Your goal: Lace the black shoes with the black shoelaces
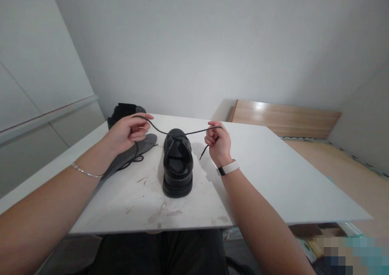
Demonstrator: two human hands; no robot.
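A black shoe [178, 182] stands upright on the white table [258, 178], its heel towards me and its toe pointing away. A dark shoelace [197, 132] runs out to both sides from the front of the shoe. To the left of the shoe, my left hand [129, 131] pinches one end of it. My right hand [219, 141], with a white band at the wrist, has closed round the other end, and the lace's tip dangles below the fingers. Both stretches of lace are raised above the table, the right one nearly straight.
A grey shoe [148, 142] with loose laces lies on the left, partly behind my left forearm. Farther back is a black object [126, 111], partly covered by my hand. Dirt marks spot the table near its front edge. A wooden headboard [282, 115] stands at the back right.
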